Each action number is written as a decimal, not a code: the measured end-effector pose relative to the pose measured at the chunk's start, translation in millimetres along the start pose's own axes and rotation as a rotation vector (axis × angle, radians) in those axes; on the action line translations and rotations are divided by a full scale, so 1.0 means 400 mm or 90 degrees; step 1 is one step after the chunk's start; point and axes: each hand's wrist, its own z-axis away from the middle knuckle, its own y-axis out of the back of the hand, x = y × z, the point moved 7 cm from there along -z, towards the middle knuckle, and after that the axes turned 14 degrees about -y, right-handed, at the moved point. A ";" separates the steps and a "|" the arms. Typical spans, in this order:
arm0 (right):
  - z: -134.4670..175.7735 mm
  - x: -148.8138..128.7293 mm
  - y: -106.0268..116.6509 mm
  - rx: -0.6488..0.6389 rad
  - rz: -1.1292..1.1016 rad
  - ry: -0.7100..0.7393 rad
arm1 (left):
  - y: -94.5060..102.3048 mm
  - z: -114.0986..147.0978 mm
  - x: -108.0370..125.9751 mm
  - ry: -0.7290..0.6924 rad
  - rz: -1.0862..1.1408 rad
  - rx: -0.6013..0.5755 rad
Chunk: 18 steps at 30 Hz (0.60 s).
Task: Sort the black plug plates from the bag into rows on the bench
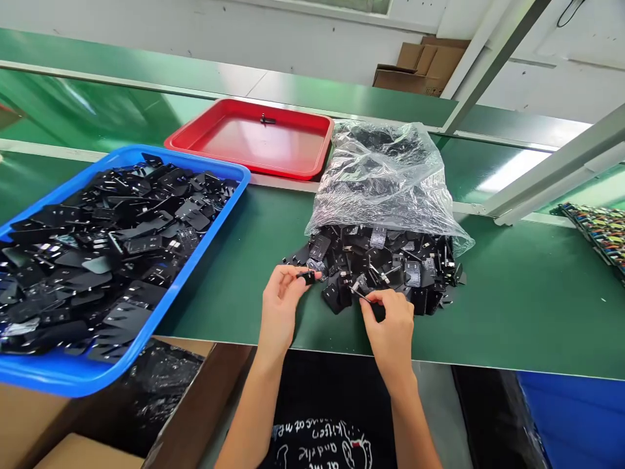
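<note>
Between the thumb and fingers of my left hand point(282, 296) is a small black plastic piece point(307, 277). My right hand point(390, 322) pinches a thin dark part point(360, 295) with a light tip, at the near edge of a heap of black plastic pieces point(346, 260). That heap spills out of a clear plastic bag point(381, 176) onto the green table. Both hands are just above the tabletop, the left one beside the heap. The exact kind of the held parts is too small to make out.
A blue tray point(205, 244) full of flat black pieces stands at the left. Behind is a red tray point(229, 146) with one small black part point(267, 120) in it. Multicoloured items point(598, 228) lie at the far right, beyond a slanted metal post point(547, 163).
</note>
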 end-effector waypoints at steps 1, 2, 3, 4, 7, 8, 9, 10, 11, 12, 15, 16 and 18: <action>0.002 0.002 0.006 0.000 -0.036 -0.012 | -0.011 0.004 -0.012 0.064 0.137 0.026; 0.003 0.004 0.011 -0.002 -0.073 -0.026 | -0.028 0.010 -0.023 0.134 0.274 0.047; 0.005 0.005 0.018 -0.002 -0.111 -0.039 | -0.050 0.017 -0.030 0.206 0.394 0.057; 0.007 0.005 0.026 0.000 -0.148 -0.051 | -0.074 0.026 -0.032 0.274 0.485 0.053; 0.014 -0.003 0.061 0.029 -0.257 -0.053 | -0.142 0.061 -0.014 0.442 0.674 -0.001; 0.017 -0.009 0.075 0.043 -0.286 -0.039 | -0.158 0.072 -0.005 0.475 0.704 -0.022; 0.022 -0.017 0.088 0.057 -0.305 -0.017 | -0.169 0.081 0.003 0.493 0.720 -0.039; 0.027 -0.026 0.102 0.074 -0.314 0.012 | -0.178 0.089 0.011 0.503 0.724 -0.053; 0.034 -0.036 0.115 0.096 -0.310 0.048 | -0.184 0.095 0.016 0.508 0.723 -0.067; 0.042 -0.047 0.127 0.123 -0.294 0.088 | -0.188 0.101 0.021 0.512 0.722 -0.082; 0.073 -0.072 0.159 0.227 -0.230 0.192 | -0.193 0.111 0.036 0.511 0.733 -0.134; 0.082 -0.077 0.165 0.253 -0.216 0.215 | -0.193 0.113 0.043 0.506 0.743 -0.152; 0.094 -0.084 0.171 0.266 -0.209 0.250 | -0.195 0.120 0.057 0.508 0.767 -0.193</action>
